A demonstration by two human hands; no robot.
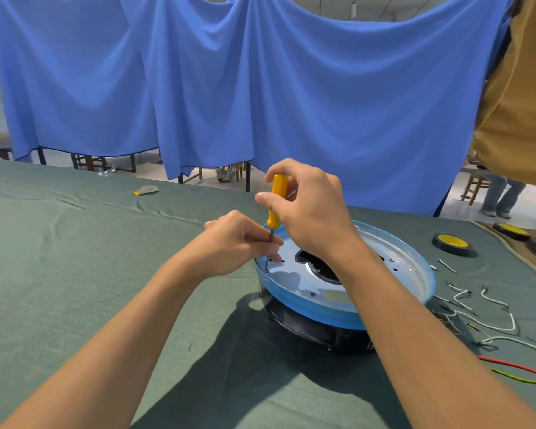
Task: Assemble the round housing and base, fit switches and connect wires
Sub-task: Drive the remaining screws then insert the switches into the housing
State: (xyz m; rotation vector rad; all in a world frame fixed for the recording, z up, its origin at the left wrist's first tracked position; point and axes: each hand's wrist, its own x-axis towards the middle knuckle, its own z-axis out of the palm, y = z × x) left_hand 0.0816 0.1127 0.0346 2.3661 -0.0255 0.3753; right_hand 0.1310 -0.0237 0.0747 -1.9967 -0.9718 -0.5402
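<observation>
right hand (pixel 310 212): fingers curled tight round the yellow handle of the screwdriver (pixel 278 193), which stands pretty much upright
left hand (pixel 239 239): fingertips pinching the metal shaft low down
tip: down at a hole near the left edge of the plate (pixel 393 252)
housing: blue-rimmed plate sitting on the black base (pixel 307 323), on the green cloth (pixel 90 258)
wires (pixel 489 308): white ones loose just right of the housing
tape (pixel 454 244): black roll beyond the wires

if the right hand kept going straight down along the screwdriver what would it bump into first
Most likely the left hand, whose fingers pinch the shaft just below the yellow handle that the right hand grips. Below that, the screwdriver tip sits at a hole in the metal plate.
</observation>
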